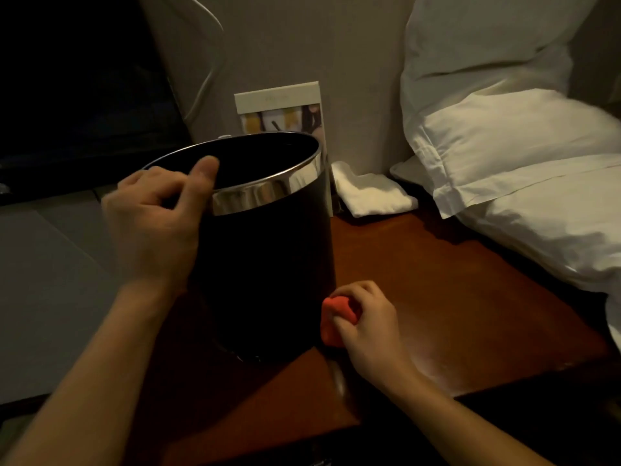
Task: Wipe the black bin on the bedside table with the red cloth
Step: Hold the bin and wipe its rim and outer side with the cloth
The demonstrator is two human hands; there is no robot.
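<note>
A black bin (268,264) with a shiny metal rim stands upright on the brown bedside table (453,297). My left hand (158,223) is at the bin's near-left rim, with the thumb lying over the rim and the fingers loosely curled; whether it grips the rim I cannot tell. My right hand (366,324) grips a bunched red cloth (336,319) and presses it against the lower right side of the bin, close to the tabletop.
A folded white cloth (369,193) lies at the back of the table. A standing card (285,109) leans on the wall behind the bin. White pillows (504,146) and bedding border the table's right side. Grey floor lies to the left.
</note>
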